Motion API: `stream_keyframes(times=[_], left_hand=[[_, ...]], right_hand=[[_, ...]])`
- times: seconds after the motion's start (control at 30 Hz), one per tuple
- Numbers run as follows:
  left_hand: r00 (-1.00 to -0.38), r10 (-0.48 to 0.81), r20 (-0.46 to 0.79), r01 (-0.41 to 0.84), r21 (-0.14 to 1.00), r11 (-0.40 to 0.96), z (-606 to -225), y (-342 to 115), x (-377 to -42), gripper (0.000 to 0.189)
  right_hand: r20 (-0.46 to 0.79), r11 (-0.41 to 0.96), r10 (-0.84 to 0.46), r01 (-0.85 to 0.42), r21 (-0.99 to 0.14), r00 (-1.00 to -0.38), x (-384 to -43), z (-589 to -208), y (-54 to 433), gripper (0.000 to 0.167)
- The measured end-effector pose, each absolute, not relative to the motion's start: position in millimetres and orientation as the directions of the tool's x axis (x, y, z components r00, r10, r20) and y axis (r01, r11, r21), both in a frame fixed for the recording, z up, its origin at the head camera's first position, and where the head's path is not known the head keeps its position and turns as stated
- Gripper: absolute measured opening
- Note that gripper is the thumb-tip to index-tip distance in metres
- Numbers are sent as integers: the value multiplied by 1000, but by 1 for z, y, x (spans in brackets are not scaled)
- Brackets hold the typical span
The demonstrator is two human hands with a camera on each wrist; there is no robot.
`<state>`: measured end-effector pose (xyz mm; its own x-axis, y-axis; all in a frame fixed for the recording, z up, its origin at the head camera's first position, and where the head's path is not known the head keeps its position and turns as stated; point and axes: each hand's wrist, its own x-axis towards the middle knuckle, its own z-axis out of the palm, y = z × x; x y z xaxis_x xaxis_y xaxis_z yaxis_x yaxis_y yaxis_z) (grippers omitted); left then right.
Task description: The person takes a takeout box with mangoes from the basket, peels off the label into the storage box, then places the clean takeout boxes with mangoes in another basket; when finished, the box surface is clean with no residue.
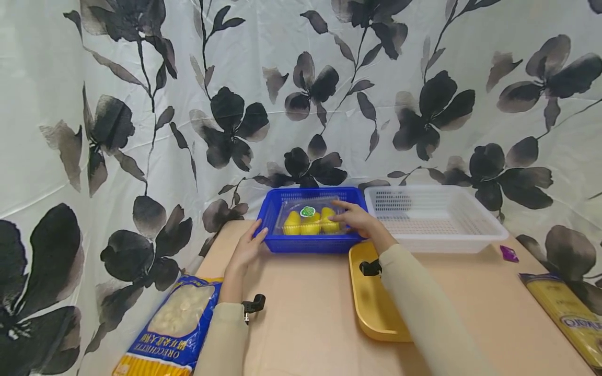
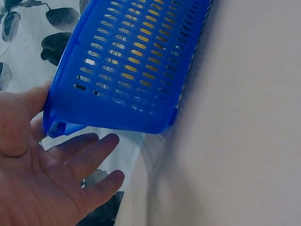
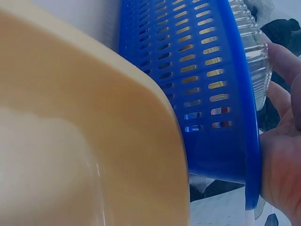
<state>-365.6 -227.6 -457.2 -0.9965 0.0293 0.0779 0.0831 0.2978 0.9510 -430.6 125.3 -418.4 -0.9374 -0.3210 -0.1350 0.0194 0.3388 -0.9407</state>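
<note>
A clear plastic box of yellow fruit [image 1: 311, 225], with a green-and-white label on its lid, sits in a blue basket [image 1: 305, 244] at the back of the table. Its ridged clear side [image 3: 254, 59] rises above the basket's rim. My right hand [image 1: 358, 218] reaches over the basket's right end, extended fingers touching the box's lid and side. At the opposite end, my left hand [image 1: 245, 248] holds the basket's front left corner. Thumb and forefinger meet the rim there, while the other fingers [image 2: 96, 153] spread out below it.
A white basket [image 1: 437, 243] stands right of the blue one. Under my right forearm lies a yellow tray [image 1: 359, 300], close against the blue basket. A blue pasta bag [image 1: 176, 318] lies at left; a purple packet [image 1: 509, 254] and yellow package [image 1: 566, 313] are at right.
</note>
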Motion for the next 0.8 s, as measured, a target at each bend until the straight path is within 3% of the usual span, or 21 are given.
stream_keyframes(times=[0.43, 0.8], left_hand=[[-994, 53, 98, 109, 953, 281, -449, -234, -365, 60], [-995, 53, 87, 97, 967, 235, -454, -236, -366, 60]], right_hand=[[-120, 235, -308, 47, -971, -944, -430, -413, 128, 69], [-81, 241, -262, 16, -970, -962, -430, -411, 129, 81]])
